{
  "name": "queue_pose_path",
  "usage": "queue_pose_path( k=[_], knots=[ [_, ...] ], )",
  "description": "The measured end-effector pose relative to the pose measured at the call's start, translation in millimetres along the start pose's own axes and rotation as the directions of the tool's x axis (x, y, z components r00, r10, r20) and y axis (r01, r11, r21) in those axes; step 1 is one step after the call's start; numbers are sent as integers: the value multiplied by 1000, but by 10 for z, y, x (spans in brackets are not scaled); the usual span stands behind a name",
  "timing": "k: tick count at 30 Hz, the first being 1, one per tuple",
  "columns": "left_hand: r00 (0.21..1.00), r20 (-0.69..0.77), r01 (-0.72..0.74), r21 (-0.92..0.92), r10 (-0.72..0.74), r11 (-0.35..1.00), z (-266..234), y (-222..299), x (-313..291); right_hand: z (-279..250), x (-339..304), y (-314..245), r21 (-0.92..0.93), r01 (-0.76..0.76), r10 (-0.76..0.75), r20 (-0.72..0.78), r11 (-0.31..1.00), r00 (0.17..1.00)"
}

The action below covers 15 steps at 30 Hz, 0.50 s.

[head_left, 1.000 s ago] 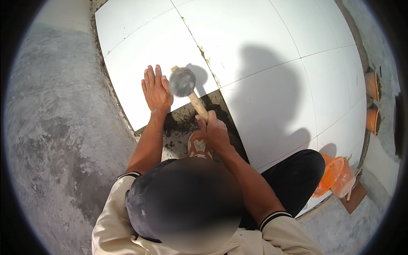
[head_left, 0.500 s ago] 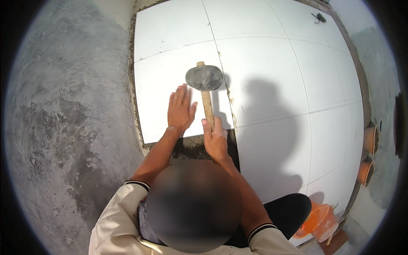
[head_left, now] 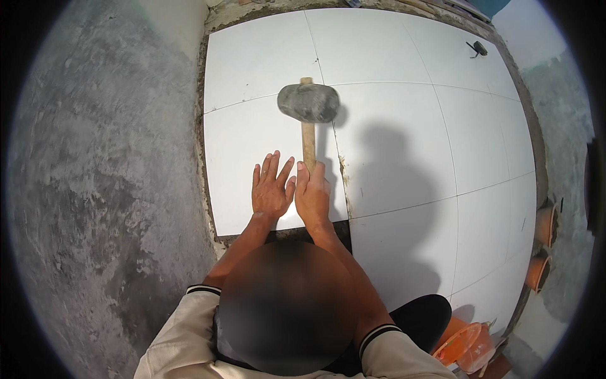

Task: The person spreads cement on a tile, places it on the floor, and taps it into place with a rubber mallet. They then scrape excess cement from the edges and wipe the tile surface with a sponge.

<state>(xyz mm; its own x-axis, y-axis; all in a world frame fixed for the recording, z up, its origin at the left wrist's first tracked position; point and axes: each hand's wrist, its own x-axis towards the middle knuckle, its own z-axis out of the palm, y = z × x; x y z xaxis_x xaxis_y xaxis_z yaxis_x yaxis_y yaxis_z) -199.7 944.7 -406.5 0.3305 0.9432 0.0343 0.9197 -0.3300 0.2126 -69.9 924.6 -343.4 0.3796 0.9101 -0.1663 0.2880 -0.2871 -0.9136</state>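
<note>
My right hand [head_left: 313, 192] grips the wooden handle of a rubber mallet [head_left: 308, 103]. The mallet's dark grey head is over the far part of a white floor tile [head_left: 237, 142], with its shadow just to the right. My left hand [head_left: 273, 189] lies flat on the same tile, fingers spread, close beside the right hand and holding nothing. Along the tile's right side runs an uneven joint with crumbs of mortar [head_left: 343, 164]. Dark bedding [head_left: 341, 232] shows past the tile's near edge, partly hidden by my arms.
More white tiles [head_left: 391, 151] spread to the right and far side. A rough grey wall [head_left: 107, 158] rises on the left. A small dark tool [head_left: 480, 48] lies at the far right. Orange buckets [head_left: 538, 273] stand along the right edge; an orange plastic container [head_left: 464, 344] is at lower right.
The view has shifted, so the tiles sit lower in it. The mallet head is now nearer the tile's far edge, still in my right hand. My left hand's fingers are spread wider.
</note>
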Motion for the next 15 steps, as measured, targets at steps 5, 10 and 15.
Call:
queue_pose_path(
  k=[5,10,15],
  knots=[
    [1000,27,-11,-74,13,997,10,166,100,173,184,530,-160,-105,120,86,982,989],
    [998,51,46,-5,-46,999,84,-41,-58,137,39,-175,-45,106,-103,55,993,993],
    [998,51,20,43,-22,999,108,15,38,191,180,132,-172,64,-52,72,983,996]
  ],
)
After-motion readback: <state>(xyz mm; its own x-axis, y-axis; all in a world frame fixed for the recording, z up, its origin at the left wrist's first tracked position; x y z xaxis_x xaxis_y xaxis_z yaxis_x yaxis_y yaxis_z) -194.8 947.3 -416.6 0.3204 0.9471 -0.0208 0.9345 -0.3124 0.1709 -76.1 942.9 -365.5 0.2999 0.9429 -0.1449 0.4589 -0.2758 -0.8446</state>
